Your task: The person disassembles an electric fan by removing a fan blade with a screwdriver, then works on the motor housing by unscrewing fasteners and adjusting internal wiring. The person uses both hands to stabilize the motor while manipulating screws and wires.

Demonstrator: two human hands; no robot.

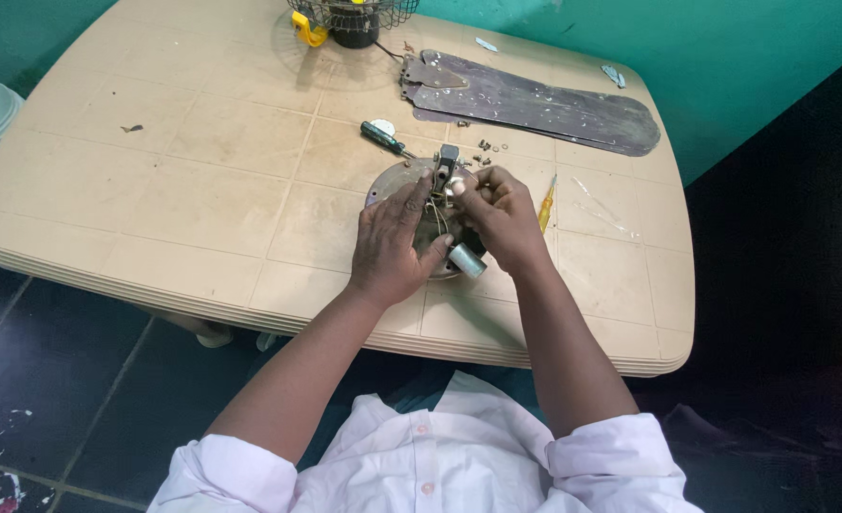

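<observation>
2 bare hands meet over a round metal motor housing (pixel 390 182) lying flat near the middle of a beige plastic desk (pixel 202 142). The left hand (pixel 390 245) rests palm down on the housing, its fingers (pixel 410 195) spread slightly and pointing toward 1 o'clock, their tips touching thin wires at the disc's centre. The right hand (pixel 499 214) sits at 3 o'clock of the housing, its fingers (pixel 470 193) curled together and pinched on something small at the centre; what they pinch is too small to tell. A small silver cylinder (pixel 466 259), smooth and shiny, lies just below the right hand at 5 o'clock of the housing, its long axis running from 10 to 4 o'clock. A dark upright block (pixel 448 159) stands at the housing's 12 o'clock edge.

The housing is dull grey, disc-shaped, with a worn rim. Small loose screws (pixel 486 149) lie scattered just beyond it at 1 o'clock. A green-handled screwdriver (pixel 383 137) lies at 11 o'clock, its long axis pointing toward the housing. A thin yellow screwdriver (pixel 545 206) lies at 3 o'clock, beside the right hand. Long, flat, dark fan blades (pixel 535 104), scuffed and flaking, stretch across the far desk. The desk surface is moulded in a tile pattern.
</observation>
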